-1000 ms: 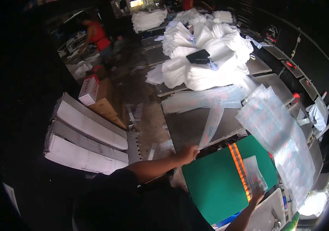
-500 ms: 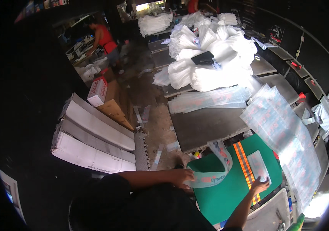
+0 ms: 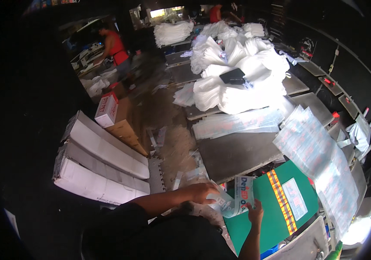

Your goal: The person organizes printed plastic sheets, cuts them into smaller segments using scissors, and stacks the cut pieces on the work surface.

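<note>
My left hand (image 3: 204, 193) is closed on one end of a translucent film strip (image 3: 238, 193) printed in red and blue. My right hand (image 3: 256, 212) grips the strip's other part by its lower edge, and the film bends between the two hands. Under the strip's right side lies a green board-like panel (image 3: 259, 229). An orange-yellow band with a grey reflective centre (image 3: 282, 201) crosses it. Beside the band, a pale printed rectangle (image 3: 295, 198) lies flat on the green.
Long printed film sheets (image 3: 324, 160) lie to the right. Further back are flat film strips (image 3: 237, 122) and a white fabric heap (image 3: 246, 95) with a black object (image 3: 233, 76) on it. Long white cartons (image 3: 103, 160) stand left. A person in red (image 3: 115, 47) works beyond.
My right hand has left the pale rectangle, moved left and taken hold of the strip. The strip's loose curled end is now drawn between both hands.
</note>
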The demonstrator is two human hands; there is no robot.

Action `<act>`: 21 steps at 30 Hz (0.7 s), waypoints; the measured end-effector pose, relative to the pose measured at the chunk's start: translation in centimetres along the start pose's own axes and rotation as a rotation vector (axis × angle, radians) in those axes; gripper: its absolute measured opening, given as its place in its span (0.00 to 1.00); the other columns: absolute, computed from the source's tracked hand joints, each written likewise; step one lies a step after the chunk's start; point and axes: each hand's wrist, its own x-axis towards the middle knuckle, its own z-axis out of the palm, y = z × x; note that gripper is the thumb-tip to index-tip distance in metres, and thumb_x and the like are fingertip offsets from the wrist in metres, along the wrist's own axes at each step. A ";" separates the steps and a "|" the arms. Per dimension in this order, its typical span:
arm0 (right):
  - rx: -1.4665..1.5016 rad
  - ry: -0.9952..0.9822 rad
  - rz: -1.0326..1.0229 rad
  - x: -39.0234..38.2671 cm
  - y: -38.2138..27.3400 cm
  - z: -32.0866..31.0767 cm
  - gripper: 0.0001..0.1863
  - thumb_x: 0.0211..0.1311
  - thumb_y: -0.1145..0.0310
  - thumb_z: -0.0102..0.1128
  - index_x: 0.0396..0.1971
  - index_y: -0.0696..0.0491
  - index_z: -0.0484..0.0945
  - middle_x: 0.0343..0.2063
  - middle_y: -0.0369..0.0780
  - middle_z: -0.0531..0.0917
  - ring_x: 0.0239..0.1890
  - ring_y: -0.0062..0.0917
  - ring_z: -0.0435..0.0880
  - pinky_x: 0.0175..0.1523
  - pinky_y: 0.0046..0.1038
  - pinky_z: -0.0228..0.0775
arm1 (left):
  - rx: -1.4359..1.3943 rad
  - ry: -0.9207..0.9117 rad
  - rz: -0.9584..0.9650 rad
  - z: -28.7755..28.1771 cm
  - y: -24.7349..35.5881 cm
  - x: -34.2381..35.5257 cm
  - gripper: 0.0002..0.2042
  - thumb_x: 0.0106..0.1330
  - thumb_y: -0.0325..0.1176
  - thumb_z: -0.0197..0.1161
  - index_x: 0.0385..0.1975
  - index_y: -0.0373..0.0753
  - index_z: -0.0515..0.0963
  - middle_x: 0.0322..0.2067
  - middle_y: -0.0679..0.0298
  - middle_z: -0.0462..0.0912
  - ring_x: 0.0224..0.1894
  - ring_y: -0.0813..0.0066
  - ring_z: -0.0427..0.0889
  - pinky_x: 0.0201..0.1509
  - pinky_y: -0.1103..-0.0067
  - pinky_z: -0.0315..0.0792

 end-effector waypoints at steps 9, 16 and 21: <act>0.298 -0.091 0.381 -2.5 -2.0 5.4 0.33 0.52 0.71 0.62 0.60 0.58 0.63 0.34 0.43 0.81 0.33 0.27 0.80 0.38 0.30 0.73 | -0.075 0.075 0.283 -10.3 1.8 -2.3 0.22 0.56 0.37 0.65 0.50 0.34 0.75 0.47 0.52 0.77 0.54 0.55 0.74 0.59 0.67 0.68; 0.953 0.530 0.390 -1.8 -6.7 9.2 0.22 0.60 0.62 0.46 0.52 0.57 0.69 0.44 0.44 0.75 0.49 0.33 0.72 0.52 0.40 0.64 | -0.067 0.220 0.488 -20.6 2.6 -7.6 0.25 0.56 0.39 0.65 0.50 0.32 0.73 0.43 0.50 0.78 0.51 0.53 0.75 0.57 0.67 0.68; 0.787 0.456 -0.169 -1.3 -17.8 8.2 0.20 0.59 0.75 0.49 0.53 0.58 0.66 0.52 0.45 0.72 0.56 0.34 0.69 0.61 0.39 0.59 | 0.057 0.054 0.420 -24.5 4.1 -10.5 0.28 0.56 0.45 0.65 0.53 0.35 0.73 0.44 0.51 0.78 0.51 0.54 0.75 0.55 0.66 0.70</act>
